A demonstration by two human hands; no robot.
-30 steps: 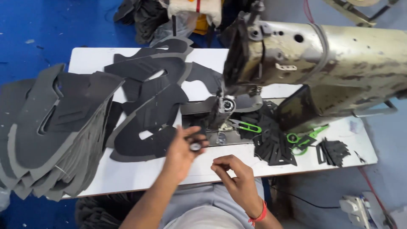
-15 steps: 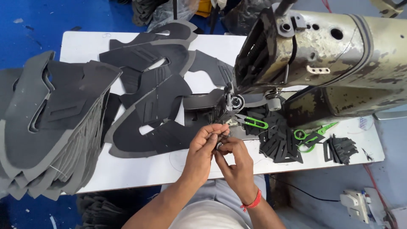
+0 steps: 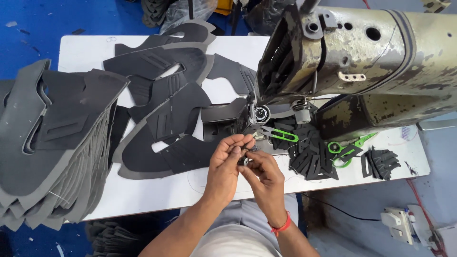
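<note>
Blue floor surrounds a white rectangular table [image 3: 157, 190] seen from above. Across its right half lies a large, worn, cream-coloured industrial sewing machine [image 3: 362, 62] with patches of bare metal. At the left edge, a thick stack of dark grey cut shoe-upper panels [image 3: 52, 143] overhangs the table, and more flat grey panels [image 3: 162, 104] spread across the middle. Smaller black fabric cut-outs [image 3: 309, 157] sit in a heap below the machine head, with two green-handled thread snips [image 3: 278, 135] [image 3: 345, 150] lying among them.

Just beside the machine's needle area, both hands meet over the table's near edge. The left hand [image 3: 226, 164] and the right hand [image 3: 264, 178], which wears a red wristband [image 3: 281, 224], have their fingers pinched together on a small round silver metal piece [image 3: 244, 159], probably a bobbin. It sits between the two sets of fingertips, touching both, with the left fingers above and to its left and the right fingers below and to its right. Its axis is too small to tell.
</note>
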